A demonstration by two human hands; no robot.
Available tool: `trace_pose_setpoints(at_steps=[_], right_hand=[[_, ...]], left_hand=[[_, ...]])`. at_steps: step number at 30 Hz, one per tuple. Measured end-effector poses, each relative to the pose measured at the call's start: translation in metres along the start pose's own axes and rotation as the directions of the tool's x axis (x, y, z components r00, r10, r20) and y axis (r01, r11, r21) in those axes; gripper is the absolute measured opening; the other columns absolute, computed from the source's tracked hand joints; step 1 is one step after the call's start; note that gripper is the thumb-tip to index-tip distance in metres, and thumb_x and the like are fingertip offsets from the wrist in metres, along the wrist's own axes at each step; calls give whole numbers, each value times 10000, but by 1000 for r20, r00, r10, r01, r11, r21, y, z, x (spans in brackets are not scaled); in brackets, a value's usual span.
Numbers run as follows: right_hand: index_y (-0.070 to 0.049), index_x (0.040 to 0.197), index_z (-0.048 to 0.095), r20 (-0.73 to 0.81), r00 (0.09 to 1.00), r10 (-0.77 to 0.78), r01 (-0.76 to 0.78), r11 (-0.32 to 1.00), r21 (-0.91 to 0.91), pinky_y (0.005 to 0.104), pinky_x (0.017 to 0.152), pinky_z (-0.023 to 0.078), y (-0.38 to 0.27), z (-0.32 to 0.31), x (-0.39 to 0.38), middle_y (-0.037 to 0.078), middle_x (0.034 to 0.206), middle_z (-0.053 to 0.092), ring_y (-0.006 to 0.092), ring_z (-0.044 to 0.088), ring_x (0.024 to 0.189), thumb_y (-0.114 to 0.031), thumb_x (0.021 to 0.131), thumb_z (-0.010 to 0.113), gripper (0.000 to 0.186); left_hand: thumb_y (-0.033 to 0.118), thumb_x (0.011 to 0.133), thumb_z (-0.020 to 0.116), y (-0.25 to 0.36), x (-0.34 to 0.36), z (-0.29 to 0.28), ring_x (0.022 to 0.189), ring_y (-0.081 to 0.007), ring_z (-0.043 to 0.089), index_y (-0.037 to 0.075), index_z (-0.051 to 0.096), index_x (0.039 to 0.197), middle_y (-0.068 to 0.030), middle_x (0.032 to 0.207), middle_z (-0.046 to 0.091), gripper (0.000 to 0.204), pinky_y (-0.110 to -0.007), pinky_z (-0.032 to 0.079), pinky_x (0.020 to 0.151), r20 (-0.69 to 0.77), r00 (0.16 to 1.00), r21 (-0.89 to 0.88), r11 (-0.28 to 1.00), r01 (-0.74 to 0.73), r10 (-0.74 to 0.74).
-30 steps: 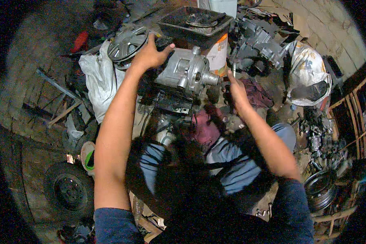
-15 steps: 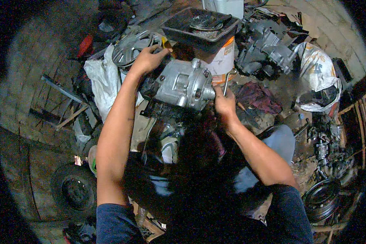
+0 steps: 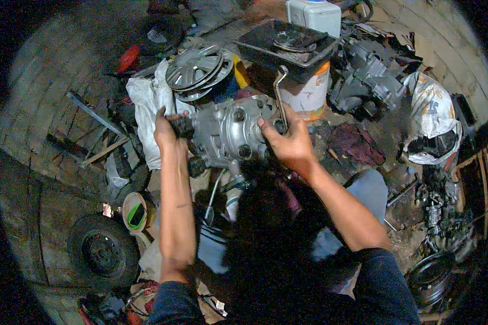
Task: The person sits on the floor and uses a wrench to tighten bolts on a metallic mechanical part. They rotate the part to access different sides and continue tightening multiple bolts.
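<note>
A silvery cast metal housing [image 3: 217, 132] with bolts and ribs lies between my two hands, in front of my body. My left hand [image 3: 171, 130] grips its dark left end; some of the fingers are hidden behind it. My right hand [image 3: 295, 141] is at the other end, its thumb pressed against the round end face. In the same hand is a ring wrench [image 3: 279, 97], sticking up with its bent ring end at the top. The underside of the housing is in shadow.
Wheel covers [image 3: 195, 67] and a white sack [image 3: 143, 114] lie beyond my left hand. A black tray [image 3: 249, 51] rests on a white bucket [image 3: 309, 97]. Another metal casing [image 3: 374, 76] and a dark red cloth [image 3: 358, 143] are to the right. A wheel [image 3: 103, 252] lies lower left.
The housing has turned and come nearer to me. My left hand has moved down along its left end. The wrench now stands higher, with my right thumb on the end face.
</note>
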State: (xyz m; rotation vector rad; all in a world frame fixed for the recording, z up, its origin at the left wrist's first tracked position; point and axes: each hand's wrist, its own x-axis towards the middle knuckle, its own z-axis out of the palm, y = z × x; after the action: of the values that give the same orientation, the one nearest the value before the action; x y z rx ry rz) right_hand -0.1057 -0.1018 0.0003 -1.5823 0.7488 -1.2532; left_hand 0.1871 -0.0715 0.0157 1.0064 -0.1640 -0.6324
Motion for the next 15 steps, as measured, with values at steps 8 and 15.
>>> trace_pose_setpoints(at_steps=[8, 15], right_hand=[[36, 1083, 650, -98, 994, -37, 15, 977, -214, 385, 879, 504, -2, 1, 20, 181, 994, 707, 265, 668, 935, -258, 860, 733, 378], [36, 1075, 671, -141, 985, -104, 53, 945, -324, 367, 806, 523, -19, -10, 46, 157, 913, 724, 235, 679, 849, -263, 885, 715, 357]], left_hand=[[533, 938, 497, 1, -30, 6, 673, -328, 599, -7, 448, 819, -145, 710, 518, 554, -454, 536, 716, -144, 989, -198, 980, 10, -39], [666, 921, 417, -12, -28, 25, 733, -307, 589, -2, 483, 798, -172, 733, 570, 682, -437, 528, 736, -124, 990, -215, 976, 39, -67]])
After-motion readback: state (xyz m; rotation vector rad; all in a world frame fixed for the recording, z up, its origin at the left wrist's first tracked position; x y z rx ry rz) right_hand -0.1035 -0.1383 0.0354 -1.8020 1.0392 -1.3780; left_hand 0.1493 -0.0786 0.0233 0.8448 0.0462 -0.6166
